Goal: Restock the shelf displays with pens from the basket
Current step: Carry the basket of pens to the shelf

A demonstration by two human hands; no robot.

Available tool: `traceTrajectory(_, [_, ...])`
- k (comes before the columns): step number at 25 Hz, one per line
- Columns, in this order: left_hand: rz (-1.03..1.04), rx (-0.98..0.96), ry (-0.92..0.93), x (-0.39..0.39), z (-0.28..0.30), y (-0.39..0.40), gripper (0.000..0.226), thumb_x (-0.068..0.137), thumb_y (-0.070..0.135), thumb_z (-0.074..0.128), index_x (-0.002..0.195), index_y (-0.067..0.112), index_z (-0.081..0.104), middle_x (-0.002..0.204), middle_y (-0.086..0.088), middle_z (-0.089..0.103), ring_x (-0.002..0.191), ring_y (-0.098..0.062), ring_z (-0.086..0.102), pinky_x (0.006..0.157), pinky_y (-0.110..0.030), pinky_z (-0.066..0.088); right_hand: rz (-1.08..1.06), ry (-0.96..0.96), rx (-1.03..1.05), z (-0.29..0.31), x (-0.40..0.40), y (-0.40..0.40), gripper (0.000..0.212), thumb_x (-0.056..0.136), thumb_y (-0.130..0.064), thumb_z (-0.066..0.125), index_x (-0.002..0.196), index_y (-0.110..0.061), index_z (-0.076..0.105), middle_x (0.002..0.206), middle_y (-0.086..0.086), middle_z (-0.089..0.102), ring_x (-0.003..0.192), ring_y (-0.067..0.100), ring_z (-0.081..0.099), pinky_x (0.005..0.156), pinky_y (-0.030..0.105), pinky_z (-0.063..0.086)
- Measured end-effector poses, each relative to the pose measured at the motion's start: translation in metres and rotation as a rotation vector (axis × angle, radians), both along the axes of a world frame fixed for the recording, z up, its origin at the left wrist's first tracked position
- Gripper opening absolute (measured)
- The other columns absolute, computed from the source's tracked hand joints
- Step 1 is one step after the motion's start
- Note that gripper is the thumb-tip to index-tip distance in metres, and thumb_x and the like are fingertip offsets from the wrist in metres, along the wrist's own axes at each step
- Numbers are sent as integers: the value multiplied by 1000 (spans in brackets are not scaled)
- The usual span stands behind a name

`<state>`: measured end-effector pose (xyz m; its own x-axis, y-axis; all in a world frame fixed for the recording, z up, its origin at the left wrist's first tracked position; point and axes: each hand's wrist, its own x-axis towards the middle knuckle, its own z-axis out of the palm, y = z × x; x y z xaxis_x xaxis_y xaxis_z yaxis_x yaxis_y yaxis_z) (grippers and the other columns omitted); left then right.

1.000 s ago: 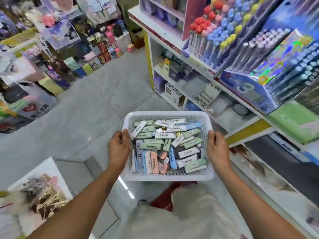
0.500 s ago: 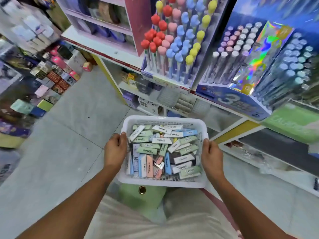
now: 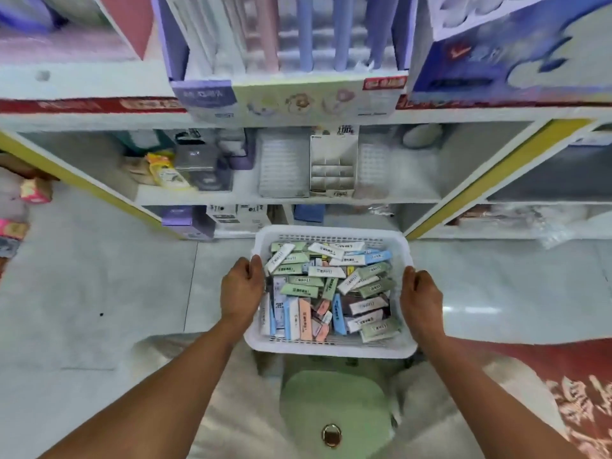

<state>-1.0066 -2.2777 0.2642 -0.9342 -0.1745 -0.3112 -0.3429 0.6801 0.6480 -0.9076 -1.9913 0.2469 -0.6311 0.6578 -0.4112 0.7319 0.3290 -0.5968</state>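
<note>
Presently, left hand [image 3: 243, 289] and right hand [image 3: 420, 294] clasp the 2 side rims of the basket [image 3: 331, 349], fingers curled, steadying it level before the shelf [image 3: 298, 115].

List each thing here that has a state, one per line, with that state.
basket: held level in the air by its two short sides, full of small boxes
small boxes: closed, heaped loosely
left hand: grips the basket's left rim
right hand: grips the basket's right rim
pen display: stocked with upright pens, blurred
</note>
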Motion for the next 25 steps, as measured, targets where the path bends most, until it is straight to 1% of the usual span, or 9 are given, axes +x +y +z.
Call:
traceTrajectory(6, [-59,-55,-119,-41,-129,23,42,102,42,38,76,11,53,75,-6,59,75,-28,59,65,-34,44,6,-154,72,-112,-34,15,46,106,-42,26,92,-7,53,92,17,63,76,29,55,70,34,41])
traceTrajectory(11, [-84,-157,-217,-72,-210,35,43,101,41,40,90,6,62,98,-14,68,85,-30,62,76,-35,51,198,-309,100,-189,-72,41,47,105,-35,28,112,-2,60,121,24,63,109,39,59,91,40,47])
traceTrajectory(13, [-81,-166,-240,-80,-223,37,39,100,41,43,93,7,61,105,-15,69,90,-31,65,77,-34,52,249,-347,109,-203,-84,48,47,104,-33,29,119,-1,60,125,24,61,112,38,59,94,40,50])
traceTrajectory(15, [-95,-182,-224,-84,-231,37,38,100,40,44,99,6,61,105,-16,67,90,-33,66,76,-35,55,354,-360,129,-208,-96,50,42,104,-25,29,122,0,59,126,23,60,114,36,58,90,36,48])
traceTrajectory(18, [-74,-168,-220,-78,-226,35,27,98,33,48,86,9,51,84,-11,59,68,-31,63,62,-40,60,430,-352,138,-200,-101,52,38,103,-19,32,118,2,60,118,23,63,111,38,60,79,34,45])
traceTrajectory(20, [-82,-131,-244,-68,-216,35,20,94,24,53,83,7,51,77,-11,57,64,-30,63,55,-41,60,427,-346,122,-191,-95,54,36,101,-17,35,109,6,61,102,23,66,97,40,68,70,37,53])
traceTrajectory(22, [-90,-102,-279,-62,-202,39,14,88,15,57,83,2,56,74,-15,61,65,-32,66,54,-45,60,366,-349,89,-179,-91,54,32,98,-16,38,90,6,60,82,24,67,71,40,72,54,41,60])
traceTrajectory(23, [-101,-94,-301,-57,-194,41,14,86,13,57,82,0,58,74,-19,63,66,-34,69,56,-48,60,331,-357,73,-172,-88,52,30,97,-16,40,85,4,57,80,26,66,65,41,71,51,45,60])
traceTrajectory(25, [-128,-81,-318,-52,-184,44,17,86,16,58,83,-1,60,80,-22,67,72,-36,71,64,-52,61,281,-370,50,-160,-85,50,25,97,-19,43,83,0,52,90,27,65,73,42,71,57,52,61])
